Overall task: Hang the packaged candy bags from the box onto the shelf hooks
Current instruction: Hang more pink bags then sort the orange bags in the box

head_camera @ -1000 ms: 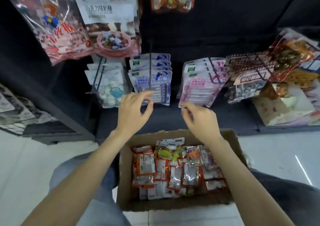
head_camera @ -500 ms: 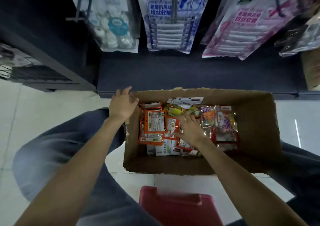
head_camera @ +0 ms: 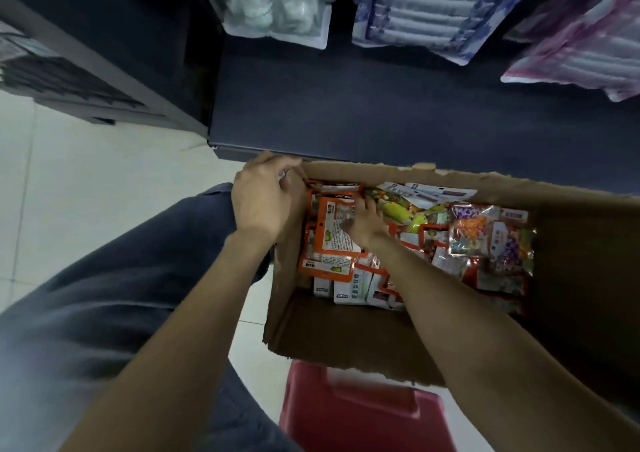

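A cardboard box [head_camera: 433, 347] is seen on the pale tiled floor [head_camera: 86, 174], pushed up against the dark base of the shelf [head_camera: 381, 112]. Its bottom is covered with candy bags [head_camera: 485, 243] lying flat and overlapping; orange-edged packets are heaped at the left, mixed multicoloured ones at the right, and a green-and-yellow bag [head_camera: 398, 209] is lodged near the far wall.

The left hand [head_camera: 265, 198] is placed at the box's far left corner, its fingers curled over the cardboard rim, so that grip is clamped on the box. The right hand [head_camera: 360, 223] is lowered inside the box onto an orange packet [head_camera: 334, 229] that is tipped up against the left wall. Its fingers are laid on the packet's face; whether that grip is closed round the packet cannot be told, since the fingertips are blurred and partly hidden.

Above the shelf base, hanging packs are seen: a clear one with white round sweets [head_camera: 277, 8], a blue-and-white stack [head_camera: 426, 11], and a pink-and-white stack [head_camera: 581, 53], their lower edges overhanging the space behind the box. A red plastic stool [head_camera: 363, 413] is seen just beside the box's near wall, and dark trouser legs [head_camera: 121, 295] flank the box.
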